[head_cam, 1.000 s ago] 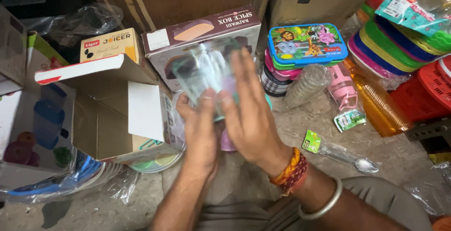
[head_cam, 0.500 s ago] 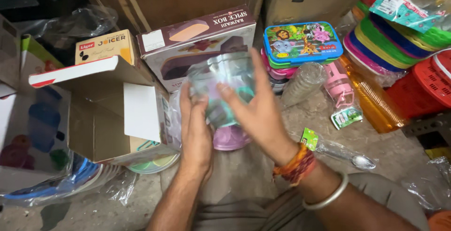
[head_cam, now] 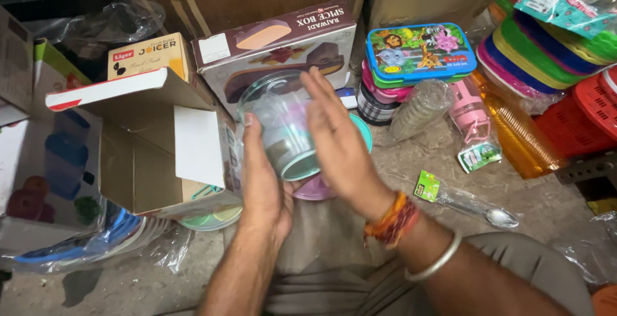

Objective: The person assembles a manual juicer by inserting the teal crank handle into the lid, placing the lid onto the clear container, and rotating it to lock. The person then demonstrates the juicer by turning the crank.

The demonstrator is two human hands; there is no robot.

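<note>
A clear round plastic container [head_cam: 279, 123] with a teal rim is held between both palms over the floor. My left hand [head_cam: 262, 181] presses its left side, fingers pointing up. My right hand [head_cam: 337, 142] lies flat against its right side, fingers stretched; red and orange threads and a metal bangle circle that wrist. A teal lid and a purple lid [head_cam: 315, 189] lie on the floor just behind the hands.
An open cardboard box [head_cam: 154, 145] stands at left, with plastic-wrapped lids [head_cam: 209, 216] under it. Behind are a spice box carton [head_cam: 283, 43], a cartoon lunch box stack [head_cam: 418, 52], a pink bottle [head_cam: 469, 123], an orange bottle [head_cam: 520, 139], a packed spoon [head_cam: 475, 203] and red baskets [head_cam: 591, 110].
The clear container has come down and tilted between my palms. My right hand has slid along its side while my left stays pressed on it.
</note>
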